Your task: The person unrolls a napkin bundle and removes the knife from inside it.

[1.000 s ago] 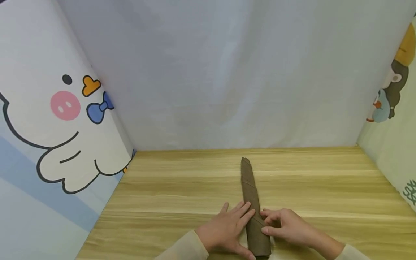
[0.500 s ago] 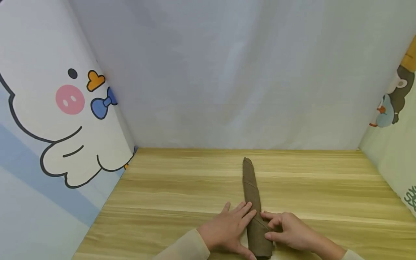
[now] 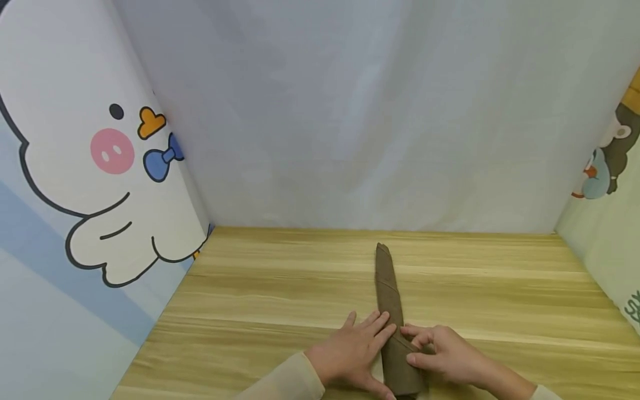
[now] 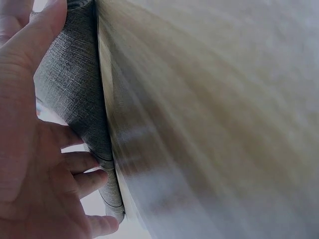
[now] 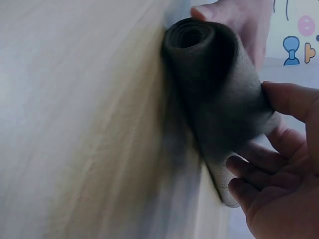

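Note:
A brown cloth [image 3: 387,294], rolled into a long tapering shape, lies on the table with its narrow end pointing away. My left hand [image 3: 350,350] rests on its left side, fingers spread and fairly straight, thumb by the wide near end. On the other side, my right hand [image 3: 445,353] pinches the loose outer layer between thumb and fingers. The right wrist view shows this flap [image 5: 244,94] standing off the coiled end of the rolled cloth [image 5: 189,37]. In the left wrist view, the left fingers lie along the cloth [image 4: 75,64]; their contact is partly hidden.
The wood-grain table [image 3: 280,278] ends at a pale grey curtain [image 3: 320,139] behind. A panel with a cartoon bird [image 3: 60,139] stands to the left, and another printed panel [image 3: 600,239] to the right.
The right hand has drawn the loose layer slightly outward, so the near end of the cloth looks wider. The left hand stays in place; the head view has shifted a little.

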Demonstrator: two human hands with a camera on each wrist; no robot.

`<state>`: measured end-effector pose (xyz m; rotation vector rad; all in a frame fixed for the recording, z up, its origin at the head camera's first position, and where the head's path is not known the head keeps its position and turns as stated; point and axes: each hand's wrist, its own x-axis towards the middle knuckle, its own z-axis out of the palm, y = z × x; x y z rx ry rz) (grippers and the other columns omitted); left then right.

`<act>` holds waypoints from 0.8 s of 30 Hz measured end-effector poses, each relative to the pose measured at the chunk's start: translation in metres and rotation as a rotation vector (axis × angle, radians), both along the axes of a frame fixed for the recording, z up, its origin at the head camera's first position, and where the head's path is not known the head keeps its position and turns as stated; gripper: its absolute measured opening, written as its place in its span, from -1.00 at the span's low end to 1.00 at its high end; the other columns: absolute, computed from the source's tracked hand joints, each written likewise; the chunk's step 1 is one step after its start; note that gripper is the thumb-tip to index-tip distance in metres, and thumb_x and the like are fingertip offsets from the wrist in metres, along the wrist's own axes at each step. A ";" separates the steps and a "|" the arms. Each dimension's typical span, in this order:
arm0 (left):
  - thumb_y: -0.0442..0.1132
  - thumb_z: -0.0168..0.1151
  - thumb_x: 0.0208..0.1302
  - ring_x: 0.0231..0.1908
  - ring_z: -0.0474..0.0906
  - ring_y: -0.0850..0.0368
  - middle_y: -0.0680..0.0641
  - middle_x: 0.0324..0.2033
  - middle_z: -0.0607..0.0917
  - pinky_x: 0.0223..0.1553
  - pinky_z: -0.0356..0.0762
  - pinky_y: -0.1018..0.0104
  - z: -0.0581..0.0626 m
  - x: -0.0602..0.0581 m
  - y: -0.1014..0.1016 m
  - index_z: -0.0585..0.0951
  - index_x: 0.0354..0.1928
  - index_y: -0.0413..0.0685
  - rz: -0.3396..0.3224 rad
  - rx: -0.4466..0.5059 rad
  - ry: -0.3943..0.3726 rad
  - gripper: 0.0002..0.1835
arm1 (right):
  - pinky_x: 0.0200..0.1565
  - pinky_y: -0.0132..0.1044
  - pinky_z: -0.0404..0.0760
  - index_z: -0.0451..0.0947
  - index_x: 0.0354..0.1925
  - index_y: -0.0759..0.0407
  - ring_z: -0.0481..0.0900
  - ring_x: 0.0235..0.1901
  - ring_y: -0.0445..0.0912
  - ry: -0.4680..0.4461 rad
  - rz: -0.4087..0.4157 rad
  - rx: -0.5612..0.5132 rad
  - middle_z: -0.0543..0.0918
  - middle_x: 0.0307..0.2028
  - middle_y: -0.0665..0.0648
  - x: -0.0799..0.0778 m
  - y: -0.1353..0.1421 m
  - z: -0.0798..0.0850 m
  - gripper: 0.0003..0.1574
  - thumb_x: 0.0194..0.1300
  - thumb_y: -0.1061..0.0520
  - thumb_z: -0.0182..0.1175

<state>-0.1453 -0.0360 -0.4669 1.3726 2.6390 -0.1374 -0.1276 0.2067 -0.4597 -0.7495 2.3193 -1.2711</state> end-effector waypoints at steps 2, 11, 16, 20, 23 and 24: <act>0.71 -0.23 -0.08 0.47 -0.17 0.04 -0.10 0.50 -0.13 0.29 0.16 -0.14 0.000 0.000 0.000 -0.10 0.53 0.03 0.002 -0.005 -0.002 0.26 | 0.12 0.34 0.26 0.58 -0.43 -0.02 0.22 0.27 0.40 -0.006 -0.001 -0.005 0.38 0.27 0.36 0.000 -0.002 0.003 -0.76 0.34 -0.06 0.20; 0.73 -0.27 -0.10 0.47 -0.16 0.04 -0.10 0.50 -0.13 0.29 0.17 -0.14 -0.002 -0.001 0.001 -0.11 0.53 0.04 -0.003 -0.019 0.024 0.27 | 0.11 0.39 0.24 0.61 -0.40 -0.05 0.21 0.28 0.41 0.003 -0.014 0.005 0.40 0.27 0.33 0.001 -0.001 0.007 -0.81 0.34 -0.05 0.21; 0.74 -0.32 -0.12 0.47 -0.16 0.02 -0.11 0.50 -0.14 0.29 0.15 -0.15 -0.003 -0.001 0.002 -0.15 0.54 0.02 -0.004 -0.032 0.049 0.30 | 0.04 0.33 0.37 0.61 -0.36 -0.13 0.36 0.20 0.37 0.086 -0.023 0.046 0.49 0.20 0.30 0.007 0.009 0.005 -0.83 0.33 -0.11 0.20; 0.74 -0.34 -0.13 0.47 -0.15 0.00 -0.14 0.50 -0.14 0.29 0.14 -0.16 -0.003 0.001 0.000 -0.18 0.53 -0.01 -0.005 -0.035 0.070 0.32 | 0.01 0.30 0.41 0.60 -0.36 -0.13 0.43 0.15 0.34 0.083 -0.026 0.049 0.57 0.13 0.26 0.012 0.014 0.005 -0.83 0.33 -0.11 0.20; 0.74 -0.34 -0.13 0.46 -0.12 -0.01 -0.16 0.50 -0.12 0.29 0.13 -0.17 -0.001 0.003 -0.003 -0.18 0.53 -0.04 -0.005 -0.025 0.087 0.32 | 0.00 0.28 0.43 0.62 -0.30 -0.09 0.51 0.11 0.22 0.050 -0.019 0.017 0.63 0.06 0.21 0.014 0.017 0.004 -0.87 0.35 -0.05 0.19; 0.74 -0.35 -0.13 0.46 -0.13 0.00 -0.16 0.50 -0.12 0.29 0.12 -0.17 0.000 0.004 -0.004 -0.18 0.53 -0.03 -0.002 -0.022 0.088 0.32 | 0.00 0.25 0.45 0.63 -0.28 -0.08 0.54 0.09 0.15 0.042 -0.014 0.005 0.65 0.02 0.16 0.014 0.017 0.004 -0.88 0.36 -0.03 0.19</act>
